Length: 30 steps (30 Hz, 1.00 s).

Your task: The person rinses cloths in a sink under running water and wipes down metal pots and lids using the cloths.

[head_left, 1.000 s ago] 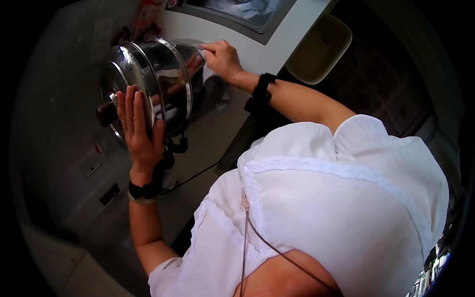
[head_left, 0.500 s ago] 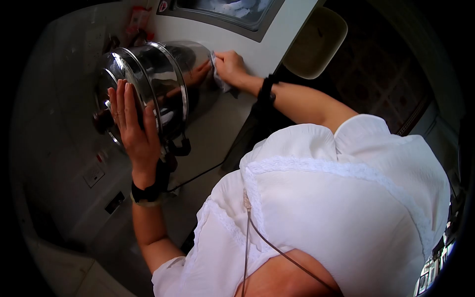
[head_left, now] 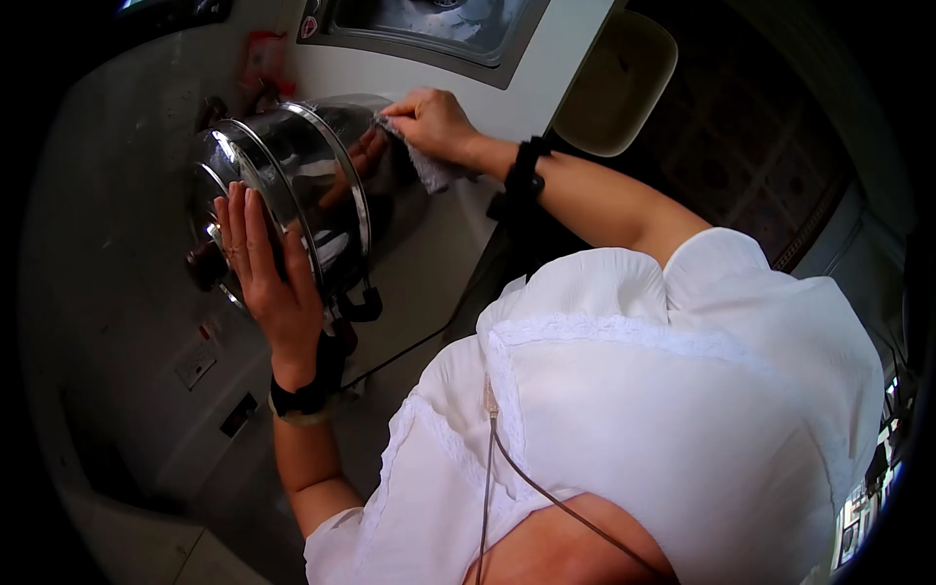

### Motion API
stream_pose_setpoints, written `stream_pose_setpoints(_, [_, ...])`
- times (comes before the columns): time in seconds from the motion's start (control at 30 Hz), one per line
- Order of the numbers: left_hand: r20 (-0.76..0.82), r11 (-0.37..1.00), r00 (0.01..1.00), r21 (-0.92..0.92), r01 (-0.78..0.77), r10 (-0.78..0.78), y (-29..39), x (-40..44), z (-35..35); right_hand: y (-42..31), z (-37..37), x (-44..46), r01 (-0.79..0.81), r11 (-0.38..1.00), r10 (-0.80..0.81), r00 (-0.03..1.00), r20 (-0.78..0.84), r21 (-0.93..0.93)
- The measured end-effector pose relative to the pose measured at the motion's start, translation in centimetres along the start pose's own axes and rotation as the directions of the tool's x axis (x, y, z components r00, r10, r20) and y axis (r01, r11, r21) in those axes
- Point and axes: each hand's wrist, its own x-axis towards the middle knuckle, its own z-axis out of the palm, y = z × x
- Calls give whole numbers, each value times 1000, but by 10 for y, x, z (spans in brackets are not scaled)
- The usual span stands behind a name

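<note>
A shiny metal pot (head_left: 322, 180) with rim bands, dark handles and a dark lid knob (head_left: 204, 266) lies tilted on its side on the counter. My left hand (head_left: 273, 273) rests flat against its lid, fingers stretched out. At the other end, my right hand (head_left: 434, 124) grips a greyish cloth (head_left: 429, 172) against or very near the pot's lower side. Part of the cloth hangs below the fingers. Both wrists wear black bands.
Behind the pot is a metal sink (head_left: 429, 34) set in the white counter (head_left: 341, 70). A pale basin (head_left: 616, 88) stands beyond the counter's right edge. A red packet (head_left: 264, 60) is by the wall, with a socket (head_left: 196, 365) lower left. A dark cable (head_left: 395, 359) crosses the counter.
My right hand with the cloth has moved over the pot's lower side, lately a little left. My left hand stays flat on the lid. The view has shifted slightly.
</note>
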Motion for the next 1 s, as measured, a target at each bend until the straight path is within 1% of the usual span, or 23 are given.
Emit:
stream_pose_setpoints(0.07, [1, 1000, 1000, -2, 2, -2, 1, 0, 0, 19, 4, 20, -55, 998, 56, 998, 37, -22])
stream_pose_setpoints(0.17, [4, 1000, 1000, 29, 3, -3, -2, 2, 0, 12, 4, 20, 33, 999, -32, 999, 30, -13])
stream_pose_setpoints(0.2, [5, 999, 1000, 38, 6, -6, -3, 2, 0, 5, 4, 16, 171, 985, -171, 985, -31, 19])
stream_pose_setpoints(0.3, [17, 1000, 1000, 21, 23, -23, 1, 3, 0, 15, 2, 25, 14, 999, -13, 999, 38, -34])
stream_pose_setpoints(0.33, [16, 1000, 1000, 13, 23, -23, 2, 3, -1, 22, 2, 33, -66, 998, 66, 994, 85, 5])
stream_pose_setpoints(0.37, [14, 1000, 1000, 21, 18, -18, 0, 4, -1, 25, 6, 30, -148, 989, 150, 984, 94, -25])
stream_pose_setpoints(0.43, [9, 999, 1000, 39, 19, -19, -3, 3, 1, 22, 18, 17, -133, 985, 127, 990, -57, -106])
stream_pose_setpoints(0.47, [14, 1000, 1000, 18, 22, -22, -2, 5, 0, 18, 17, 4, -186, 982, 183, 980, -75, -33])
stream_pose_setpoints(0.5, [13, 999, 1000, 23, 23, -23, -2, 3, -2, 5, 14, -12, -191, 981, 192, 977, -93, 20])
stream_pose_setpoints(0.57, [7, 1000, 1000, 23, 15, -15, -5, 3, 1, -31, 7, -43, -121, 986, 126, 991, -43, 115])
stream_pose_setpoints(0.63, [12, 1000, 1000, 11, 24, -24, -3, 4, 2, -79, -5, -58, 88, 940, -96, 995, 8, 329])
stream_pose_setpoints(0.67, [11, 1000, 999, 11, 30, -30, -2, 4, 1, -87, -4, -61, 86, 929, -99, 995, 18, 361])
stream_pose_setpoints(0.7, [8, 1000, 1000, 10, 24, -25, -3, 4, 1, -78, 1, -61, 41, 948, -37, 999, -20, 317])
stream_pose_setpoints(0.77, [1, 1000, 1000, 6, 15, -15, -3, 4, 1, -33, 18, -60, -57, 972, 83, 991, -104, 230])
stream_pose_setpoints(0.8, [-3, 1000, 1000, 3, 16, -16, -3, 4, 1, -1, 30, -64, -168, 975, 189, 971, -148, 144])
stream_pose_setpoints(0.83, [-6, 1000, 1000, 0, 17, -17, -2, 4, 2, 22, 36, -68, -262, 961, 274, 949, -154, 92])
stream_pose_setpoints(0.9, [-9, 1000, 1000, -11, 18, -18, -2, 3, 3, 12, 40, -69, -372, 922, 384, 913, -137, 106])
stream_pose_setpoints(0.93, [-10, 1000, 1000, -16, 20, -20, -2, 3, 4, -5, 34, -70, -249, 958, 267, 956, -120, 143])
stream_pose_setpoints(0.97, [-11, 999, 1000, -21, 24, -24, -3, 2, 3, -31, 24, -73, -125, 975, 146, 984, -106, 181])
stream_pose_setpoints(1.0, [-8, 1000, 1000, -21, 21, -21, -2, 2, 3, -54, 16, -73, -35, 972, 52, 996, -69, 233])
